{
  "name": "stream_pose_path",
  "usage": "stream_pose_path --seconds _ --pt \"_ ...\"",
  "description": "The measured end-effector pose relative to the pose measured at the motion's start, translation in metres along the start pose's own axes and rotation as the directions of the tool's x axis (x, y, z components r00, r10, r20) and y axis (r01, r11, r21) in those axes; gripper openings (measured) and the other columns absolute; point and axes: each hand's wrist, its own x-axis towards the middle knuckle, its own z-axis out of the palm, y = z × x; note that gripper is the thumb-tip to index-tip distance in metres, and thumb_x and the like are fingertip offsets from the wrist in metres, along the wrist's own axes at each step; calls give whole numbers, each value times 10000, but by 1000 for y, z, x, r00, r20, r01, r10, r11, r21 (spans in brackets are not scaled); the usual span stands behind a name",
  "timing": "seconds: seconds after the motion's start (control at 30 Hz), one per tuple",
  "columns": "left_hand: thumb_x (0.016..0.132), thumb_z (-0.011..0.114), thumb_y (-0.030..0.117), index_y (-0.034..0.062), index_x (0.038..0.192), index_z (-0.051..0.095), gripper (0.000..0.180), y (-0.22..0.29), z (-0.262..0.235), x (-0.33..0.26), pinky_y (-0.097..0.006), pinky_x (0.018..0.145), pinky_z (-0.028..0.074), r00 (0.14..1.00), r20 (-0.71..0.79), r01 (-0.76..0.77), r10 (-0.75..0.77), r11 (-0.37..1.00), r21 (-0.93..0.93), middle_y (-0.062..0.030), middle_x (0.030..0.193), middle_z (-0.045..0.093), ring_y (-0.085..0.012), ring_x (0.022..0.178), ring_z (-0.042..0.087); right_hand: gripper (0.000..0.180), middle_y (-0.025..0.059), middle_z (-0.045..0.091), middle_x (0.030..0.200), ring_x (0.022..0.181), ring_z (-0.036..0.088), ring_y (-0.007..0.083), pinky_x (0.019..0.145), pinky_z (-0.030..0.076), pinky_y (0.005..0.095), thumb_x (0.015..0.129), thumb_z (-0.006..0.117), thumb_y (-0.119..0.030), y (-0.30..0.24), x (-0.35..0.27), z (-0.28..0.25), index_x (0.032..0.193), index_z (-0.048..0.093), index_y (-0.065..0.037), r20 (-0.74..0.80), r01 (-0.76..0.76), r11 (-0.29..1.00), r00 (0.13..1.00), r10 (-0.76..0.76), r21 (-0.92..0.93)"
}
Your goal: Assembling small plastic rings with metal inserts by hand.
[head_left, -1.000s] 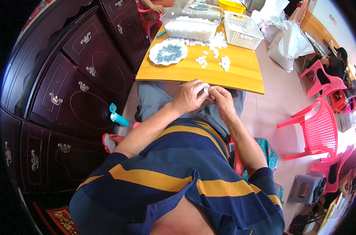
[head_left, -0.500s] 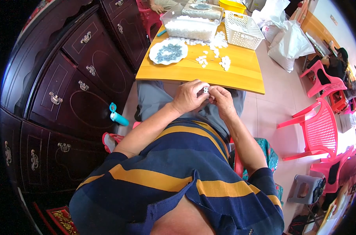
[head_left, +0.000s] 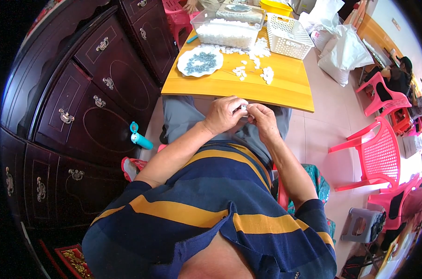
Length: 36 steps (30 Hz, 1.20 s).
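Just off the near edge of the yellow table [head_left: 285, 95], my two hands meet over my lap. Between thumb and fingers, my left hand [head_left: 224, 114] pinches a small white plastic piece [head_left: 243, 107]. My right hand [head_left: 263, 119] is closed at the piece's right side, its fingertips pressed against it. Fingers cover most of the piece, and whether a second small part is in the right fingertips is hidden. On the table beyond lies a scalloped white plate [head_left: 183, 65] with many small grey metal-looking parts [head_left: 201, 63]. Small white pieces [head_left: 267, 74] lie in loose groups to its right.
A clear plastic bin [head_left: 227, 42] full of white pieces and a white perforated basket [head_left: 290, 46] stand farther back. Dark wooden cabinets [head_left: 81, 116] line the left, near a teal bottle [head_left: 141, 141]. Pink chairs [head_left: 376, 153] and white sacks [head_left: 346, 51] are on the right.
My right fingers have closed in over the white piece, so less of it shows now. Beyond the table, another person's hand has shifted slightly upward in the picture.
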Motion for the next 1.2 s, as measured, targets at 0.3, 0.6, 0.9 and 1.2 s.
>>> stream_pose_path --seconds 0.3,0.6,0.9,1.2 --pt "854 739 153 40 955 692 159 1 -1 3 -366 660 541 998 13 69 -69 994 -81 -136 843 702 -298 740 691 149 -19 637 761 674 547 70 633 445 238 951 657 -169 -3 2 -2 882 710 -48 22 26 1000 999 -26 0" --pt "860 736 138 28 1217 653 382 -36 18 14 -332 670 532 991 58 121 -117 990 -67 -111 920 668 -206 708 642 234 21 691 767 638 551 58 605 448 226 972 623 -221 -39 20 -45 880 713 -25 -45 125 923 987 -152 -365" --pt "902 624 218 37 1333 570 471 -89 61 72 -500 886 521 938 196 212 -287 919 332 -204 1127 670 -394 1023 659 348 184 742 903 836 719 329 781 553 412 848 685 -369 -67 80 -121 957 763 -48 -125 -70 173 935 -332 -982" --pt "951 492 226 85 1370 565 448 -89 71 113 -502 819 551 830 337 201 -444 802 562 -188 1041 724 -360 983 697 349 244 715 919 888 696 411 832 542 471 837 669 -349 -63 92 -139 949 756 -30 -239 -141 295 914 -328 -945"
